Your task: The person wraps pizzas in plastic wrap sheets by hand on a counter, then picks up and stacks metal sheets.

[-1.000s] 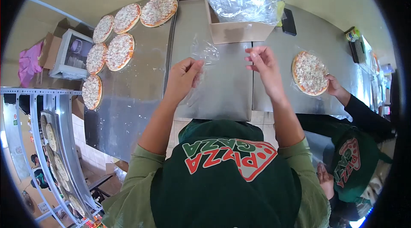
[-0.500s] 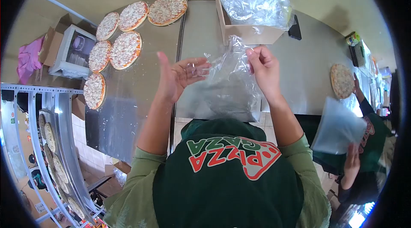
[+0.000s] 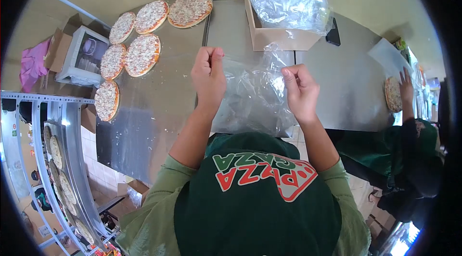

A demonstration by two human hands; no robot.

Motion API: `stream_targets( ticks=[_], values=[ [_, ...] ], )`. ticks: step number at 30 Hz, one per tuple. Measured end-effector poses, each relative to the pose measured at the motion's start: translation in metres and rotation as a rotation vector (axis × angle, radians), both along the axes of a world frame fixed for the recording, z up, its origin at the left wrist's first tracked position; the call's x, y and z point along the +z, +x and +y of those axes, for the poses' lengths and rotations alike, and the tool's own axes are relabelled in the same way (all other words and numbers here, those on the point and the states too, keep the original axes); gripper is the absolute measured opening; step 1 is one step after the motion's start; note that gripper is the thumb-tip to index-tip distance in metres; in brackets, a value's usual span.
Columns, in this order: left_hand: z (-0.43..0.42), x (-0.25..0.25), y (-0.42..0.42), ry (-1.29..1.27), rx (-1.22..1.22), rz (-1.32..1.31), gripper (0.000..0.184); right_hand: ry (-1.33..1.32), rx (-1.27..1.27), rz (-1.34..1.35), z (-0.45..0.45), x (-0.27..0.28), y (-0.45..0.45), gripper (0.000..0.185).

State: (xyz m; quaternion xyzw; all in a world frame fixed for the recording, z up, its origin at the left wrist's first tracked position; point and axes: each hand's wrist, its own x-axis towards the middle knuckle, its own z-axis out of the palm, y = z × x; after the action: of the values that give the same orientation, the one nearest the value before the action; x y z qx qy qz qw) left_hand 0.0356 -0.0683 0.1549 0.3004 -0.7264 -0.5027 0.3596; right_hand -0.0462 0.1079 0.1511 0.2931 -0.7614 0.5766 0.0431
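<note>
A clear plastic bag (image 3: 255,90) hangs crumpled between my two hands, low over the steel table. My left hand (image 3: 209,79) is closed with thumb and fingers pinched together at the bag's left edge. On the other side, my right hand (image 3: 303,91) pinches the bag's right edge between thumb and fingers. Just beyond the bag stands a cardboard box (image 3: 284,39) heaped with more clear plastic bags (image 3: 288,1). Topped pizzas lie to the left of my left hand, including a nearby pizza (image 3: 142,55) with shredded cheese.
Several more pizzas (image 3: 112,62) lie on the left steel table (image 3: 159,111). A black phone (image 3: 333,32) sits right of the box. At far right, a co-worker's hand (image 3: 406,85) is by another pizza (image 3: 393,94) and a translucent sheet (image 3: 387,56). A metal rack (image 3: 79,160) holds pizza bases.
My left hand has gone from spread fingers to a closed pinch, moving right and slightly up. My right hand has lowered slightly. The co-worker's translucent sheet has moved up toward the back.
</note>
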Motion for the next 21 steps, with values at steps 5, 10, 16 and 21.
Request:
stream_targets(
  ticks=[5, 10, 16, 21],
  values=[
    [-0.025, -0.001, -0.001, 0.004, 0.060, 0.121, 0.021, -0.155, -0.093, -0.196, 0.024, -0.014, -0.018, 0.012],
    [-0.004, 0.009, -0.019, 0.021, 0.026, 0.326, 0.021, -0.180, 0.024, -0.041, 0.023, -0.011, -0.006, 0.010],
    [-0.004, 0.034, -0.016, -0.037, 0.047, 0.224, 0.016, -0.045, 0.317, -0.142, 0.058, -0.004, -0.015, 0.054],
    [0.006, 0.031, -0.029, -0.525, -0.065, 0.215, 0.016, 0.116, 0.401, -0.013, 0.020, 0.045, -0.027, 0.067]
  ],
)
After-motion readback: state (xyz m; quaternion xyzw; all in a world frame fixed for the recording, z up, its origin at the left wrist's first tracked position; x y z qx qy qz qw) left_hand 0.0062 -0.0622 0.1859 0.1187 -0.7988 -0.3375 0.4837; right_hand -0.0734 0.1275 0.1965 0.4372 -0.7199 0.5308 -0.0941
